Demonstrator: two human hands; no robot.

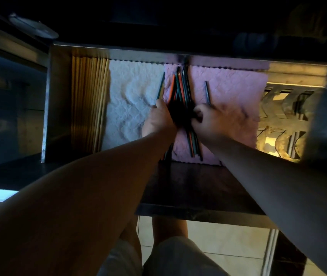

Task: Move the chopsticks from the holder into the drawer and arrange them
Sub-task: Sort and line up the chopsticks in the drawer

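Where the pink liner meets the white one mid-drawer (59, 100), chopsticks (180, 90): light, stiff, slippery, roll-prone. My left hand (159, 119) and right hand (211, 121) cup their middles, the best hold.

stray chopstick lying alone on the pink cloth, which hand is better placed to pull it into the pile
Right. The stray chopstick lies beside the right hand, near its fingers; the left hand sits across the pile.
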